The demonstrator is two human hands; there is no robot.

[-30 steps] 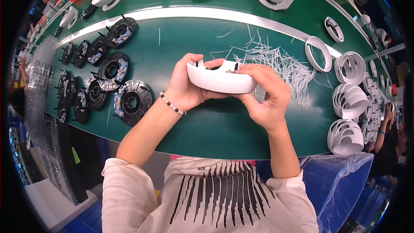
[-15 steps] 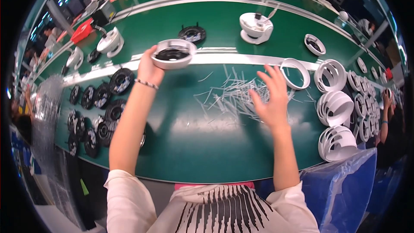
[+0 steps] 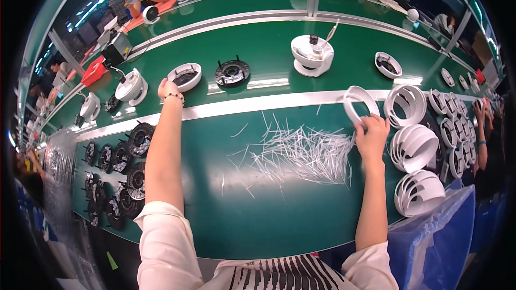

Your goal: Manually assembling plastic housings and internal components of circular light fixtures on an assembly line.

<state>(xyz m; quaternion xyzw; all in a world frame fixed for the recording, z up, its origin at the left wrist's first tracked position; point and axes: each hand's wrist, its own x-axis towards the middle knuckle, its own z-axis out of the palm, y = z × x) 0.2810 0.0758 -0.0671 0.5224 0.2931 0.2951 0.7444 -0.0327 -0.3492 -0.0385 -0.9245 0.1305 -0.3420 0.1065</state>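
Note:
At the far left, my left hand [image 3: 170, 91] is closed on the rim of a white round housing [image 3: 200, 70] with a black part inside. The housing is over the green conveyor belt [image 3: 269, 35]; whether it rests there fully I cannot tell. On the right, my right hand [image 3: 372, 137] pinches the lower edge of an empty white ring [image 3: 349, 108], which stands tilted by the belt's pale rail. A black round part with prongs [image 3: 233, 72] lies on the belt, right of the housing. Thin white strips [image 3: 306, 156] are heaped between my arms, beside my right hand.
Several black round parts [image 3: 121, 158] stand at the left of the green table [image 3: 258, 220]. Stacked white rings [image 3: 411, 147] line the right, near a blue plastic-lined bin [image 3: 430, 241]. White rounded devices [image 3: 312, 56] sit on the belt. Other people work beyond and at the right.
My left hand has moved left and lowered the white housing toward the belt. My right hand, open before, has moved right and taken hold of the white ring. The view has shifted up.

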